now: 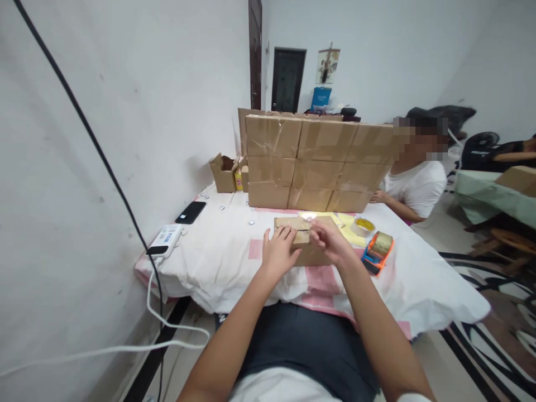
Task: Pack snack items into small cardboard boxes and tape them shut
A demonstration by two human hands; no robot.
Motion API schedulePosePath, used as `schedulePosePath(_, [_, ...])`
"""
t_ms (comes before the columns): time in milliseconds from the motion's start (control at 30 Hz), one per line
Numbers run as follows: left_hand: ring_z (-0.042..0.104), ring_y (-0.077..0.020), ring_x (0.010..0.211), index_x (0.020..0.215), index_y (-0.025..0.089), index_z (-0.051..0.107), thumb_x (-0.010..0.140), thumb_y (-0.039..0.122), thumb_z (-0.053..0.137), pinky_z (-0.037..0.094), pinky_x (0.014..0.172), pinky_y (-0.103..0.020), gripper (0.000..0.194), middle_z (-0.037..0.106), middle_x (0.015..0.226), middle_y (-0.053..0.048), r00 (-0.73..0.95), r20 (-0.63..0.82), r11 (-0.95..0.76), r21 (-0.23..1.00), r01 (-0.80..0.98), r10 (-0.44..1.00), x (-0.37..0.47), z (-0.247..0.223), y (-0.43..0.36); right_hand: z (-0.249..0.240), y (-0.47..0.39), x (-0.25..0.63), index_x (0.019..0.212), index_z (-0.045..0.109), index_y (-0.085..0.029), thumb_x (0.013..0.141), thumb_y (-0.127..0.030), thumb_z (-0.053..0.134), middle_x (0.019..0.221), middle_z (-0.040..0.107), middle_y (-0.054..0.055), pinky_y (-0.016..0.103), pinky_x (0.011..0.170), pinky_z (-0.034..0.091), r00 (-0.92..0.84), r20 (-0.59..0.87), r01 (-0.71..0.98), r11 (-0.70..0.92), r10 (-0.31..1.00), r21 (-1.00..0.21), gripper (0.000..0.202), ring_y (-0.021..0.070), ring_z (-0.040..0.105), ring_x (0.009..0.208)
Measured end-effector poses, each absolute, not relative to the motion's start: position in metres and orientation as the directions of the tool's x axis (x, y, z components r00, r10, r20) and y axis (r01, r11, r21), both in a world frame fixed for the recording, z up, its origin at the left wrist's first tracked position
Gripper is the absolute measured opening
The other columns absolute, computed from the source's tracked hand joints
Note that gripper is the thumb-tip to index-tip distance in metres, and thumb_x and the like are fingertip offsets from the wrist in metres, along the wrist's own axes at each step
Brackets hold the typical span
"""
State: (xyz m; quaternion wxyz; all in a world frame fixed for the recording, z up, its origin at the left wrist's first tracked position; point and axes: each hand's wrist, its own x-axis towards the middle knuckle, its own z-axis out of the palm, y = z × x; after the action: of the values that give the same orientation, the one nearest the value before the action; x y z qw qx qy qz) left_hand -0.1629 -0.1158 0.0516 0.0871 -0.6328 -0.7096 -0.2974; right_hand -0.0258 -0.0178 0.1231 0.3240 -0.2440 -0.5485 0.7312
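White walls (pixel 188 84) surround your workspace in the head view, with a dark door (pixel 288 78), a hanging picture (pixel 328 66) and a blue bag (pixel 321 98) at the back. Before you is a table (pixel 226 268) under a white cloth with pink patches. You have a small cardboard box (pixel 312 257) on it, near the edge closest to you and right in front of your body. Your left hand (pixel 280 245) lies over the left part of the box, palm down, its fingers spread and touching the top. Your right hand (pixel 329 239) is at the top on the right, fingers curled in; you cannot tell from here whether they pinch anything.

Just beyond, you face a wall of taped cardboard boxes (pixel 320 162), set three across and three high. To its left are an open carton (pixel 223 174) and a yellow packet (pixel 238 179). Right of your box lie a yellow sheet (pixel 355 239), a tape roll (pixel 362 225) and an orange and blue tape dispenser (pixel 378 254) loaded with tape. Toward the wall on your left, you have a black phone (pixel 191 213) and a white device (pixel 166 239) near a white cable (pixel 176 326). Another person (pixel 414 187) in a white top sits at the table's far right, partly behind the stacked boxes.
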Motion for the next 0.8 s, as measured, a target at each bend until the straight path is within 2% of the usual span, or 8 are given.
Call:
schedulePosePath(100, [0.047,-0.0279,0.139,0.138,0.026,0.052,0.091,0.036,0.062,0.027,0.118,-0.061,0.049,0.058,0.147,-0.007,-0.184,0.496,0.030,0.303,0.953,0.849,-0.162,0.053,-0.116,0.103,-0.018,-0.017,0.081,0.063,-0.016,0.067,-0.037,0.077,0.044,0.041,-0.010,0.021,0.041,0.010,-0.746,-0.209,-0.067,-0.383,0.633,-0.922,0.029,0.0034,0.023,0.036])
schedulePosePath(267, [0.046,-0.0279,0.140,0.137,0.028,0.054,0.090,0.039,0.063,0.025,0.120,-0.060,0.049,0.058,0.148,-0.006,-0.207,0.468,0.064,0.302,0.951,0.859,-0.162,0.054,-0.115,0.124,-0.019,-0.008,0.075,0.057,-0.018,0.067,-0.035,0.079,0.047,0.043,-0.009,0.021,0.041,0.010,-0.745,-0.208,-0.062,-0.376,0.633,-0.924,0.029,0.0033,0.026,0.037])
schedulePosePath(400, [0.046,-0.0285,0.140,0.138,0.028,0.055,0.090,0.040,0.063,0.026,0.121,-0.060,0.050,0.057,0.149,-0.006,-0.211,0.472,0.065,0.307,0.949,0.856,-0.162,0.052,-0.115,0.180,-0.029,-0.009,0.097,0.062,-0.020,0.074,-0.032,0.076,0.046,0.033,-0.012,0.021,0.042,0.010,-0.675,0.110,-0.237,-0.073,0.729,-0.969,0.030,0.0054,0.021,0.040])
schedulePosePath(467, [0.046,-0.0286,0.140,0.139,0.028,0.054,0.090,0.040,0.062,0.026,0.121,-0.060,0.051,0.057,0.149,-0.006,-0.210,0.481,0.063,0.305,0.950,0.851,-0.162,0.051,-0.115,0.194,-0.036,-0.011,0.111,0.062,-0.022,0.078,-0.031,0.076,0.047,0.035,-0.012,0.022,0.043,0.015,-0.582,0.349,-0.332,0.177,0.735,-0.927,0.037,0.0067,0.024,0.043])
schedulePosePath(533, [0.045,-0.0285,0.141,0.139,0.027,0.053,0.090,0.040,0.063,0.026,0.121,-0.060,0.051,0.056,0.149,-0.006,-0.212,0.485,0.064,0.305,0.950,0.849,-0.162,0.051,-0.116,0.188,-0.039,-0.017,0.119,0.060,-0.024,0.079,-0.031,0.077,0.048,0.038,-0.011,0.021,0.043,0.019,-0.474,0.471,-0.414,0.283,0.744,-0.865,0.043,0.0076,0.026,0.044])
schedulePosePath(633, [0.045,-0.0278,0.141,0.139,0.027,0.053,0.091,0.040,0.062,0.026,0.121,-0.060,0.050,0.055,0.150,-0.007,-0.211,0.484,0.060,0.310,0.949,0.849,-0.163,0.051,-0.118,0.152,-0.031,-0.029,0.105,0.060,-0.024,0.078,-0.027,0.076,0.045,0.030,-0.013,0.019,0.040,0.016,-0.554,0.163,-0.379,-0.073,0.816,-0.923,0.031,0.0066,0.019,0.041])
schedulePosePath(700, [0.045,-0.0270,0.141,0.139,0.027,0.052,0.091,0.038,0.062,0.027,0.120,-0.059,0.050,0.055,0.150,-0.007,-0.202,0.482,0.046,0.316,0.948,0.853,-0.164,0.051,-0.118,0.126,-0.023,-0.034,0.091,0.057,-0.021,0.079,-0.022,0.071,0.042,0.025,-0.014,0.019,0.037,0.012,-0.664,-0.112,-0.228,-0.342,0.740,-0.912,0.018,0.0054,0.012,0.038])
schedulePosePath(800, [0.045,-0.0264,0.141,0.139,0.026,0.052,0.091,0.036,0.062,0.028,0.119,-0.059,0.049,0.056,0.149,-0.007,-0.193,0.481,0.028,0.329,0.944,0.855,-0.164,0.052,-0.116,0.104,-0.015,-0.030,0.083,0.056,-0.019,0.081,-0.018,0.066,0.041,0.025,-0.014,0.018,0.035,0.012,-0.698,-0.223,-0.161,-0.452,0.680,-0.877,0.011,0.0043,0.009,0.037])
